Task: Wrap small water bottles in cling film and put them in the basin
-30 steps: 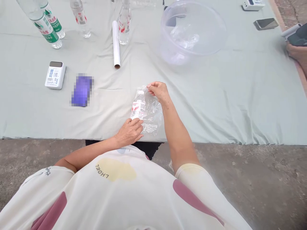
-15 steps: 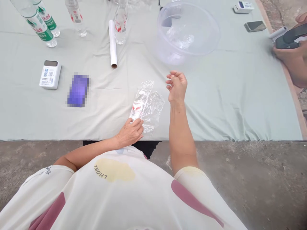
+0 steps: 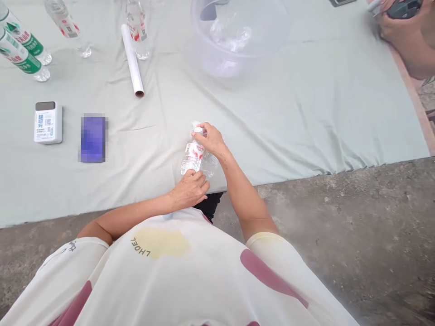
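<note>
A small clear water bottle point(image 3: 193, 152) with a red-and-white label and white cap lies near the table's front edge, its cap end pointing away from me. Clear plastic wrap point(image 3: 211, 165) lies under and around it, spreading to its right. My right hand point(image 3: 210, 138) grips the bottle's neck, thumb and fingers on either side of the cap. At the base, the curled fingers of my left hand point(image 3: 190, 188) press on the bottle; whether they also pinch the wrap, I cannot tell.
A white roll of wrap point(image 3: 133, 63) lies beside another bottle point(image 3: 137, 31). Left are green-labelled bottles point(image 3: 25, 59), a white box-like device point(image 3: 48, 123) and a blurred purple object point(image 3: 93, 138). A clear tub point(image 3: 231, 63) holds crumpled plastic. Another person's hand point(image 3: 403, 38) holds a dark object.
My right hand has come down from beside the tub to the bottle's neck, and the wrap's far end is gathered there. My left hand stays at the base. The view has turned and shifted right.
</note>
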The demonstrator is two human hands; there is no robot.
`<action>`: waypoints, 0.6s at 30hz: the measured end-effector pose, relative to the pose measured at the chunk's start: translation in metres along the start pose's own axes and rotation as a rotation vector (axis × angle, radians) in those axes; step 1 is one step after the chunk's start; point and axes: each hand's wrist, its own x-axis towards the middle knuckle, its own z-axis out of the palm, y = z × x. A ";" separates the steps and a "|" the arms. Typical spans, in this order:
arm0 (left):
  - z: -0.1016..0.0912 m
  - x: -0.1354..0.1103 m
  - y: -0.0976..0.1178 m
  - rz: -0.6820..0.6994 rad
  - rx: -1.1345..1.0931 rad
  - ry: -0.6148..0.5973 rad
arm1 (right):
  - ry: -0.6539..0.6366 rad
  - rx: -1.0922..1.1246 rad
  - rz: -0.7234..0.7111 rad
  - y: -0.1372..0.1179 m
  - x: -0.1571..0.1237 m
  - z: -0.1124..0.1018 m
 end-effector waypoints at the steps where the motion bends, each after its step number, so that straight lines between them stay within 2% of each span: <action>1: 0.000 0.003 0.002 0.033 0.001 -0.007 | -0.010 0.026 0.001 0.003 -0.001 -0.004; 5: 0.003 0.020 0.010 0.139 -0.043 -0.036 | 0.016 -0.047 -0.008 0.020 -0.007 -0.024; 10: 0.017 0.040 0.020 0.222 -0.178 -0.095 | 0.041 -0.049 0.057 0.059 -0.015 -0.054; 12: 0.024 0.046 0.023 0.258 -0.276 -0.130 | 0.115 -0.040 0.108 0.074 -0.016 -0.063; 14: 0.029 0.052 0.025 0.286 -0.409 -0.176 | 0.254 -0.021 0.149 0.082 -0.017 -0.068; 16: 0.032 0.058 0.027 0.296 -0.541 -0.222 | 0.355 0.020 0.111 0.081 -0.019 -0.067; 18: 0.032 0.062 0.030 0.301 -0.658 -0.281 | 0.340 0.039 -0.022 0.073 -0.021 -0.062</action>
